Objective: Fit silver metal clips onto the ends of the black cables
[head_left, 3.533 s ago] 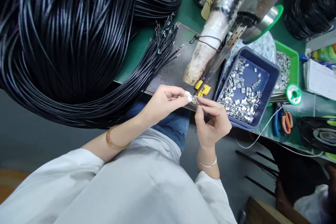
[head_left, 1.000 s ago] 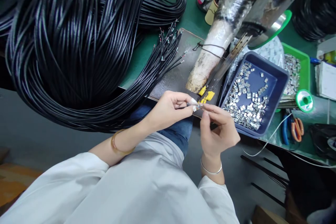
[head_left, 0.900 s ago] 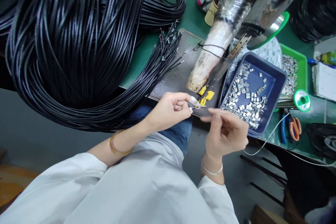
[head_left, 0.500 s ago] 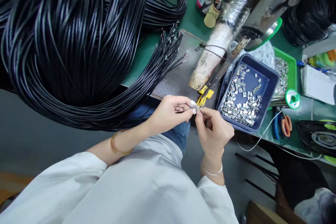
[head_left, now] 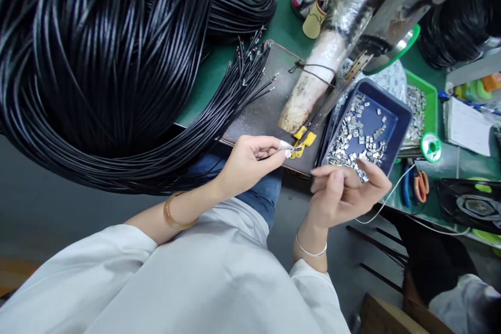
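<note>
Left hand (head_left: 248,163) pinches a thin silver-tipped black cable (head_left: 297,150), likely end preparation; the loosely spread right hand (head_left: 344,194) should engage its tip.

The green desk (head_left: 201,88) is heaped on its left with black cables (head_left: 102,78), their ends fanning out over a dark board (head_left: 252,120). Over to the right I see a green tray (head_left: 432,102), pliers (head_left: 421,186) and some white paper (head_left: 467,128).

The left hand (head_left: 250,160) is closed in a pinch, wrist (head_left: 216,181) nearly straight. The right hand (head_left: 344,197) stands apart, fingers (head_left: 372,173) loosely spread and, through blur, seemingly half-curled.
</note>
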Tool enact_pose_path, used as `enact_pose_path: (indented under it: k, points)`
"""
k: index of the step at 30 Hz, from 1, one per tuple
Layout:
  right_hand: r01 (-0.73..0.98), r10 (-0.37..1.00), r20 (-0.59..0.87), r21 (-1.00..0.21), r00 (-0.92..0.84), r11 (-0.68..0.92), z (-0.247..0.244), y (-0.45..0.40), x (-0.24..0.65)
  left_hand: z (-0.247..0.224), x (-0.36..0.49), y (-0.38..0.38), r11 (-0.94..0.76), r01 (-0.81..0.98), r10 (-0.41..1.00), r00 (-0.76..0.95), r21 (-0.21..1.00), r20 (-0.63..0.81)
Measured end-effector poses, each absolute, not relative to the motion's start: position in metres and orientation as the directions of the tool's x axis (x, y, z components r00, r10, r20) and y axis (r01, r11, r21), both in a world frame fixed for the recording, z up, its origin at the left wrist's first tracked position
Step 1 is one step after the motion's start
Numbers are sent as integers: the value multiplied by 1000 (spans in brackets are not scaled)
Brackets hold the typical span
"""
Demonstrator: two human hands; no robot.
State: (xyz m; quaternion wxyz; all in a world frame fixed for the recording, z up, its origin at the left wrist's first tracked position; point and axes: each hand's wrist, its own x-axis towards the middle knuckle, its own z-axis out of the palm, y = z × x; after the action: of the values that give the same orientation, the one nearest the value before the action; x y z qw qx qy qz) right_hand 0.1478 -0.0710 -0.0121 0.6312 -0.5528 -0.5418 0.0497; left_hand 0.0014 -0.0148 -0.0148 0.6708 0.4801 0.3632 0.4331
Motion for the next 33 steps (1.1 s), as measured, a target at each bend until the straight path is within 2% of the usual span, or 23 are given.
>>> enact_pose_path:
  k: [5,8,15,21,29,31,33]
  points:
    - [732,717,659,-601,227,322,-23,-69,149,-12,4,-10,124,-186,928,369,975,-48]
    - [773,717,677,-541,166,332,-27,-65,148,-13,6,-8,118,-181,932,361,976,-46]
    - [675,716,653,-646,245,358,-26,-58,144,-11,7,-8,106,-147,933,358,983,-47]
    - [720,723,658,-605,210,341,-22,-61,144,-10,4,-9,109,-101,927,369,989,-65]
    - [640,744,626,-675,234,367,-25,-68,149,-10,3,-11,140,-59,895,434,988,-101]
    - [604,694,663,-684,281,409,-17,-69,151,-9,-1,-14,119,-3,856,507,993,-101]
    - [611,545,761,-628,352,482,-6,-69,156,-9,-7,-17,38,86,764,640,996,-85]
